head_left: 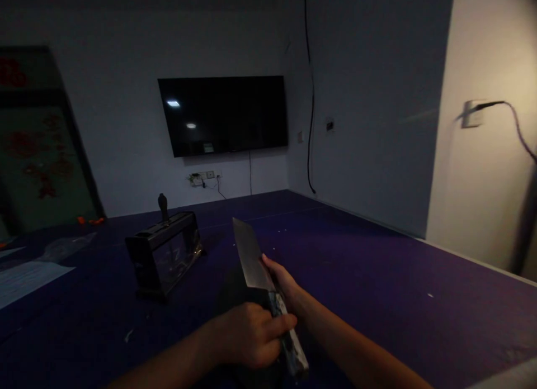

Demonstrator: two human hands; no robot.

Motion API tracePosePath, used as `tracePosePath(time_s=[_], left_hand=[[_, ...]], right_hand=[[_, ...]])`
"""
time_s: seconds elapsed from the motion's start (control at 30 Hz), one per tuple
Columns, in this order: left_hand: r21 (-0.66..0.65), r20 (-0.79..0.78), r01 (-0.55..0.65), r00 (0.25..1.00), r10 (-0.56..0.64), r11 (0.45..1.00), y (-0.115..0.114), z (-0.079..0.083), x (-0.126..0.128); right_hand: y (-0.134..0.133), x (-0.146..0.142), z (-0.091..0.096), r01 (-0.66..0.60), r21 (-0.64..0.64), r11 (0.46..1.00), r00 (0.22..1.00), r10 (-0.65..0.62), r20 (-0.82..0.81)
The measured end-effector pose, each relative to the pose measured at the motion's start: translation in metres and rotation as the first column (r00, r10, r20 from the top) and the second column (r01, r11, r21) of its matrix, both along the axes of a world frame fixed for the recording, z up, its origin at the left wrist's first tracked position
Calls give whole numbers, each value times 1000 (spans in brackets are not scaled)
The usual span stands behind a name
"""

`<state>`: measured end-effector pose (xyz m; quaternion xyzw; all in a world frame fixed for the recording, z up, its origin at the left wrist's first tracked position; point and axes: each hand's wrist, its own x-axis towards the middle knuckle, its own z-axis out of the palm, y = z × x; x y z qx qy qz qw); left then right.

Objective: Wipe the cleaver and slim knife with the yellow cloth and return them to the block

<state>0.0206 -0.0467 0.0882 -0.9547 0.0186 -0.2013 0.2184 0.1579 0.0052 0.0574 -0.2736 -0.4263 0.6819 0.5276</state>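
Observation:
A cleaver (251, 255) with a broad grey blade and a mottled black-and-white handle is held over the purple surface, its blade pointing away from me. My left hand (255, 336) is closed around the handle. On the blade's right side, my right hand (284, 280) holds it close to the handle, a fingertip showing at the edge; its other fingers are hidden behind the blade. To the left stands a black knife block (145, 266) with clear sides, and one dark handle (163, 204) sticks up from its top.
White paper (29, 280) and clear plastic wrapping (69, 246) lie on the left of the purple surface (356, 277). Small orange items (90, 220) sit farther back. A television (226, 115) hangs on the far wall. Small white scraps dot the surface.

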Motion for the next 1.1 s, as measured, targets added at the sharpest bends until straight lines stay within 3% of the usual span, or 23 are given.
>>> tracePosePath(time_s=[0.1,0.17,0.2,0.23,0.27,0.33,0.4,0.47,0.5,0.57,0.63,0.7,0.8,0.87,0.93,1.0,1.03,1.1], left_hand=[[-64,-3,-74,997,74,995,3,-23,-5],[-273,54,-97,992,116,957,3,-33,-9],[-429,123,-102,978,170,898,2,-38,-10],[-594,211,-88,942,261,799,1,-43,-11],[-745,292,-46,875,386,665,0,-50,-11],[-929,342,141,678,651,341,-2,-62,-8],[-909,262,417,557,788,7,-2,-72,-4],[-746,184,618,552,813,-250,0,-76,-1],[-669,165,664,571,804,-334,1,-77,1],[-613,135,653,641,755,-445,5,-77,1],[-641,102,578,716,691,-505,9,-78,-2],[-671,90,525,759,645,-524,13,-79,-6],[-696,119,511,775,621,-505,16,-80,-13],[-716,128,509,769,627,-478,17,-77,-17],[-729,123,514,748,652,-452,17,-74,-19],[-748,99,503,730,676,-434,17,-72,-21],[-762,85,489,726,683,-425,17,-72,-22],[-787,67,463,720,691,-407,19,-72,-23]], right_hand=[[7,3,1,128,44,991,992,-128,-7],[14,6,0,172,53,984,985,-171,-14],[18,8,-1,200,58,978,980,-199,-20],[21,10,-2,230,65,971,973,-229,-28],[24,13,-2,260,74,963,965,-258,-37],[28,18,-1,309,100,946,951,-305,-50],[28,20,-1,335,134,933,942,-331,-51],[26,17,-1,337,171,926,941,-336,-39],[24,14,-2,333,189,924,942,-334,-29],[19,5,-4,320,215,923,945,-326,-6],[15,-5,-7,287,240,928,953,-301,23],[12,-12,-10,226,279,933,965,-253,63],[15,-10,-12,172,371,913,957,-244,156],[21,-2,-12,245,443,862,901,-371,225],[27,11,-11,372,540,755,765,-579,283],[32,25,-12,431,665,610,565,-757,328],[33,30,-13,420,717,557,463,-810,359],[33,37,-17,302,796,525,350,-838,419]])
